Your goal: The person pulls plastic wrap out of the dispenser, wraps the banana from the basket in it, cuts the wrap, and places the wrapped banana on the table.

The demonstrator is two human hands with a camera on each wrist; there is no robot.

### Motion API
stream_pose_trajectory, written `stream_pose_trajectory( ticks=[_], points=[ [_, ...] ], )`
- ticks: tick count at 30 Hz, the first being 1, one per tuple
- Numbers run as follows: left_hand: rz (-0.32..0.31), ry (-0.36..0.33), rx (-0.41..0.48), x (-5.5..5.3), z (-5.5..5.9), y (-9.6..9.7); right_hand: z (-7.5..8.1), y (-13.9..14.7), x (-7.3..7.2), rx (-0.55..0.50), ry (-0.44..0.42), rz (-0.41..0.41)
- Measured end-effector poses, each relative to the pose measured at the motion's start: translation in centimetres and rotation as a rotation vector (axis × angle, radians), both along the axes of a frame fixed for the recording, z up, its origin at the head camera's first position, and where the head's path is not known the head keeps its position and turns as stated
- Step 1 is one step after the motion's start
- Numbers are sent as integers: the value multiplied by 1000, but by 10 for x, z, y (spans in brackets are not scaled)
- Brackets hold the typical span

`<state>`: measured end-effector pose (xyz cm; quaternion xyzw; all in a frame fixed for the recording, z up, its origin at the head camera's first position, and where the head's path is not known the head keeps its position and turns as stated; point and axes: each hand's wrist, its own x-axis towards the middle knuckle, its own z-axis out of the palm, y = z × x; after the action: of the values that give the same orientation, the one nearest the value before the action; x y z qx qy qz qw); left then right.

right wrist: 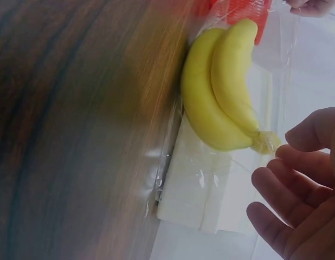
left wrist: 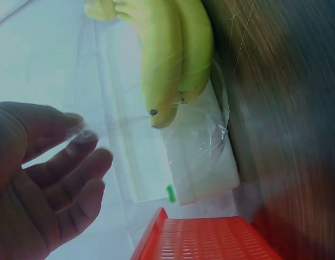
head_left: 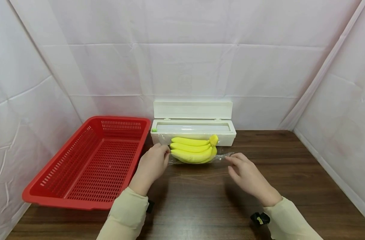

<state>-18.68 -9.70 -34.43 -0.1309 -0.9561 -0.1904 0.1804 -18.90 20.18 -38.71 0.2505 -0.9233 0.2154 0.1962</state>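
A bunch of yellow bananas (head_left: 192,151) lies in front of an open white wrap dispenser box (head_left: 194,135), stem to the right. Clear plastic wrap (head_left: 221,156) shows around and below the bunch. At the banana tips my left hand (head_left: 153,160) pinches a bit of this wrap between thumb and forefinger, as the left wrist view shows. My right hand (head_left: 249,175) is by the wrap's right end near the stem, fingers loosely bent, thumb apart from the forefinger in the head view. Whether its fingertips touch the wrap is hard to see.
To the left, a red plastic basket (head_left: 146,133) with slotted walls stands beside the dispenser. A small green slider (head_left: 154,129) sits on the dispenser's left end. White cloth (head_left: 182,73) hangs behind and at both sides of the dark wooden table (head_left: 200,206).
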Motion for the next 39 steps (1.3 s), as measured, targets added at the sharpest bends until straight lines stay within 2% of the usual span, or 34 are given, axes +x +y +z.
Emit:
stream_pose_trajectory(
  ticks=[7, 15, 22, 28, 34, 39],
  points=[
    [64, 99, 31, -10, -6, 4, -4, -1, -12, -5, 9, 9],
    [138, 73, 70, -21, -8, 4, -3, -3, -20, -16, -41, 9],
    [194, 91, 81, -29, -13, 6, -1, -7, -26, -23, -104, 1],
    [257, 80, 105, -34, -16, 9, -3, -10, -30, -45, -149, -11],
    [265, 72, 164, -40, -20, 11, -4, -13, -34, -84, -154, -17],
    [268, 37, 216, -47, -26, 12, -7, -16, -40, -93, -168, -32]
  ],
)
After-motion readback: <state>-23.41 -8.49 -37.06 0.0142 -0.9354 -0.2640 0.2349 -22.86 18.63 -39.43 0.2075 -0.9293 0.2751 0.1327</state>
